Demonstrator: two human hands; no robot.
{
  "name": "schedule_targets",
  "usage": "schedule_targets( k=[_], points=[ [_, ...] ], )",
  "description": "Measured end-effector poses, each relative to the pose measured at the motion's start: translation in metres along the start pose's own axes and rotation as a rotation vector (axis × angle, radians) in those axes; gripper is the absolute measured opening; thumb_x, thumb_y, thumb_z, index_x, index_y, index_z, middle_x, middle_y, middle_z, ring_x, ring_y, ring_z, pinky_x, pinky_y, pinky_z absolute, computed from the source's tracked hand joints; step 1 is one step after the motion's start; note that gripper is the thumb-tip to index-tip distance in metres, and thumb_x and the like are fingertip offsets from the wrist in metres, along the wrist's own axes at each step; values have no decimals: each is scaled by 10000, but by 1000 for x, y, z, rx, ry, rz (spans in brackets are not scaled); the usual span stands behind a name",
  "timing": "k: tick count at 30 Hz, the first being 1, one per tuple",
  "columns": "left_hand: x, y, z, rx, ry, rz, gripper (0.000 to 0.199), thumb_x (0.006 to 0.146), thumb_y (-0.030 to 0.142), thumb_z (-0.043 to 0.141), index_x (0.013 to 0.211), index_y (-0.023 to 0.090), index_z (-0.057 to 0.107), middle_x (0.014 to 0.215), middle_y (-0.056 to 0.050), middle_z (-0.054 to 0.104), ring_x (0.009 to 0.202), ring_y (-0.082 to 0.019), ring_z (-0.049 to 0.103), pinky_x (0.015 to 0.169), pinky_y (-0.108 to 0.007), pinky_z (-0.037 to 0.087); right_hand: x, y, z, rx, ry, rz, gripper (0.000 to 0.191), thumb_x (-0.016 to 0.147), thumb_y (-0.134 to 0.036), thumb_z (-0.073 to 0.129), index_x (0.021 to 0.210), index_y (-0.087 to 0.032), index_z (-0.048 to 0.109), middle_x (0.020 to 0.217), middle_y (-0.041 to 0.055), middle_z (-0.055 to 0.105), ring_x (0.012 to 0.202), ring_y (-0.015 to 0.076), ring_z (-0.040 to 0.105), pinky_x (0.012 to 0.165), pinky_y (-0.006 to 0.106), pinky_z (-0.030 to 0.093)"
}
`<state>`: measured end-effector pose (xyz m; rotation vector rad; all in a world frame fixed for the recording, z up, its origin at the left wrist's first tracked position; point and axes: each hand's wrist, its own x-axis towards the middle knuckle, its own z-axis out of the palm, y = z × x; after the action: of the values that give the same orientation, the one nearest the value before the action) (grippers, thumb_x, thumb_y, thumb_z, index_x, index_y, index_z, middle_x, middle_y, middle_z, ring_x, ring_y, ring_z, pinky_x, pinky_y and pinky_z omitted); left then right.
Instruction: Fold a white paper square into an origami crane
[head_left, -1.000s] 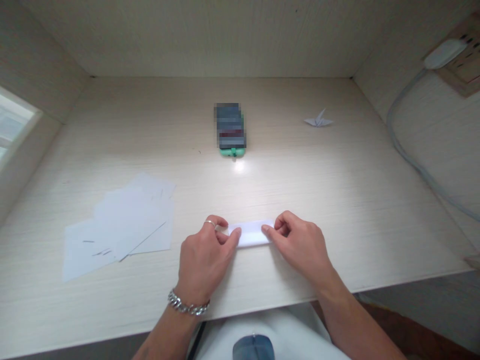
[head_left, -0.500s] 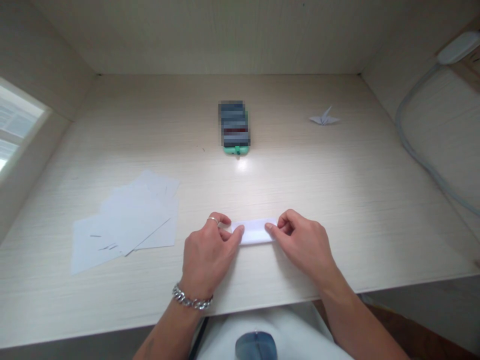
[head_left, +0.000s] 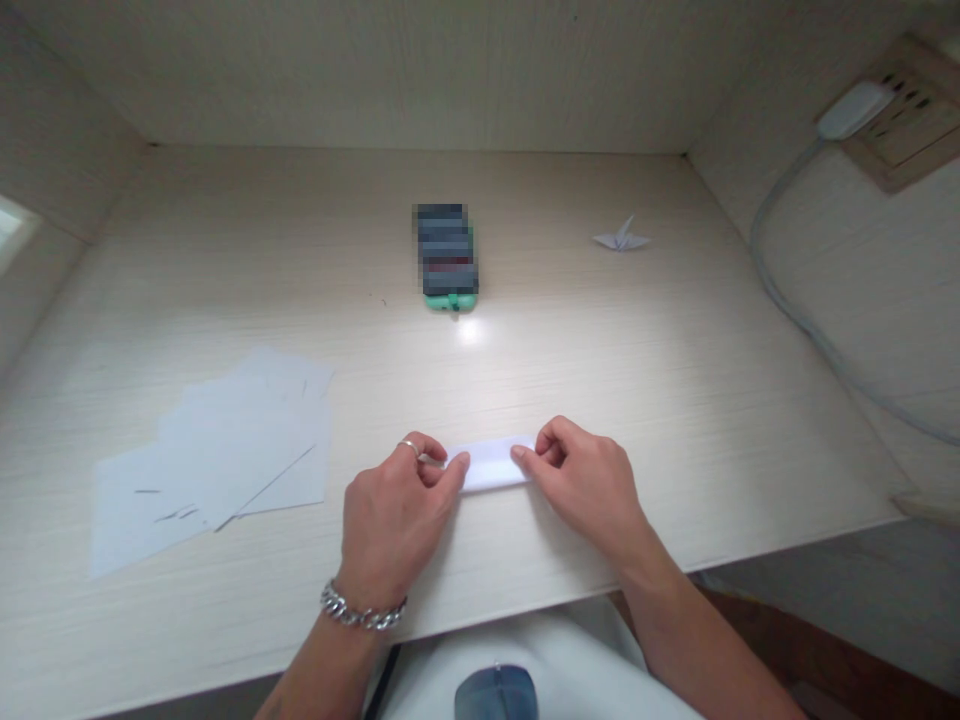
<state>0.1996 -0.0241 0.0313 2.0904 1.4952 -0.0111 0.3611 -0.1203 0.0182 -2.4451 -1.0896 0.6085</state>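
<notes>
A narrow folded strip of white paper (head_left: 491, 464) lies level near the front edge of the desk, between my two hands. My left hand (head_left: 405, 510), with a ring and a chain bracelet, pinches its left end, thumb on top and fingers curled behind. At the opposite end my right hand (head_left: 581, 475) grips the strip the same way, thumb on its face. Parts of both ends are hidden under the fingers.
Overlapping white paper sheets (head_left: 240, 440) with thin dark scraps lie at the left. A phone with a blurred screen (head_left: 448, 250) and green case rests farther back. A folded paper crane (head_left: 621, 238) sits at the back right. A grey cable (head_left: 795, 310) runs from a wall socket (head_left: 900, 115).
The whole view has shifted, so everything appears slightly farther left and more of the wall socket shows. Both hands keep their hold on the paper strip, with no clear movement against the desk.
</notes>
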Motion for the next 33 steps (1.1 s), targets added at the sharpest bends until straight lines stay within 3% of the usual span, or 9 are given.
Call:
schedule_targets(
  k=[16,21,27,30,33],
  points=[
    [-4,-3,6,69,46,46,256,847,502,547,869,295,697,679,37,709,650,-198,645,610,-291,394,-1,-4,-2,-49,3,24,209,781,-432,663,724,-239,604,646,-35,676,627,161,597,593,270,320],
    [-10,-7,12,158,161,182,261,888,465,529,867,277,709,744,-8,697,743,-213,609,624,-298,385,-10,-2,4,-55,62,-17,165,814,-422,646,845,-260,644,675,-30,671,643,169,605,591,273,335],
    [-14,-9,14,199,215,235,262,910,446,518,915,261,704,775,-28,681,761,-219,571,618,-300,376,-15,-1,12,-118,214,-281,64,854,-277,638,873,-239,685,883,40,653,820,197,595,664,297,418],
    [-14,-9,14,200,205,246,274,913,463,513,908,261,699,774,-26,675,750,-212,571,593,-291,360,-20,-6,19,-188,182,-530,180,877,-106,558,875,-217,699,891,57,658,856,206,561,743,318,453],
    [-13,-10,15,191,206,254,274,914,470,514,905,263,694,786,-26,674,762,-213,584,594,-292,368,-34,-12,28,-257,152,-703,263,900,-68,502,1047,-185,686,1022,93,662,934,226,544,809,342,486]
  ],
)
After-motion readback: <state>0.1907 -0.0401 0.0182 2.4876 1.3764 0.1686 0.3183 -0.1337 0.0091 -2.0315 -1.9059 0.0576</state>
